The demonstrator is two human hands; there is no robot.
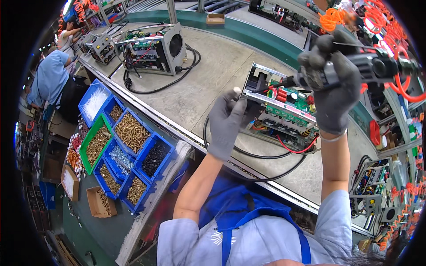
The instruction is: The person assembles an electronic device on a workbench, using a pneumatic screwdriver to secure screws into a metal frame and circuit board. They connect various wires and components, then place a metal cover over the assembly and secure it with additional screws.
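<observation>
My right hand, in a grey glove, is closed around a dark power screwdriver. Its tip points left, over the near-left part of an open machine chassis with green circuit boards, red parts and wires inside. Beside the chassis's left edge is my left hand, also gloved in grey. Its thumb and fingers are bent together, with a small pale spot at the fingertips; what they hold, if anything, I cannot make out. A black power cable loops on the bench under and in front of the chassis.
Blue bins and a green bin of screws and small fittings stand at my left. Another open machine with a coiled cable sits further along the bench. Orange coiled hoses hang at upper right. People work at far left.
</observation>
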